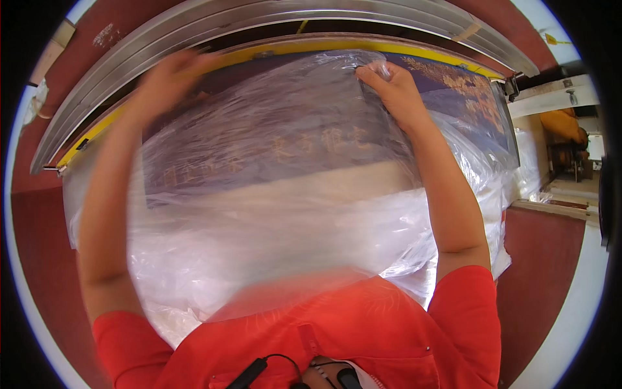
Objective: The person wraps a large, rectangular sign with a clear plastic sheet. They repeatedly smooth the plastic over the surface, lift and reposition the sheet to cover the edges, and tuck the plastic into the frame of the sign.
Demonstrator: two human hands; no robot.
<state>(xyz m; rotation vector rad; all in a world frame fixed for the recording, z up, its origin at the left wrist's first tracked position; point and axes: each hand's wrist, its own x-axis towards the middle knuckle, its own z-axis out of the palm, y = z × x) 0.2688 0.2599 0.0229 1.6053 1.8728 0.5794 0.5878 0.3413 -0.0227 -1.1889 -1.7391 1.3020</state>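
A large sheet of clear plastic film (272, 117) spreads in wrinkles over a dark purple printed panel (447, 104) with a gold leafy pattern. Lower down, the same film bunches over something pale. My right hand (395, 91) pinches the film's far edge between thumb and fingers, near the top of the panel. At the far left, my left hand (168, 84) is smeared by motion above the panel's edge. Whether its fingers hold anything does not show.
Beyond the panel runs a yellow strip (278, 48), then a curved-looking grey metal rail (214, 29). A white frame piece (551, 97) juts in at the right. Past it, machinery with an orange part (562, 126) is visible. The floor (45, 259) is dark red.
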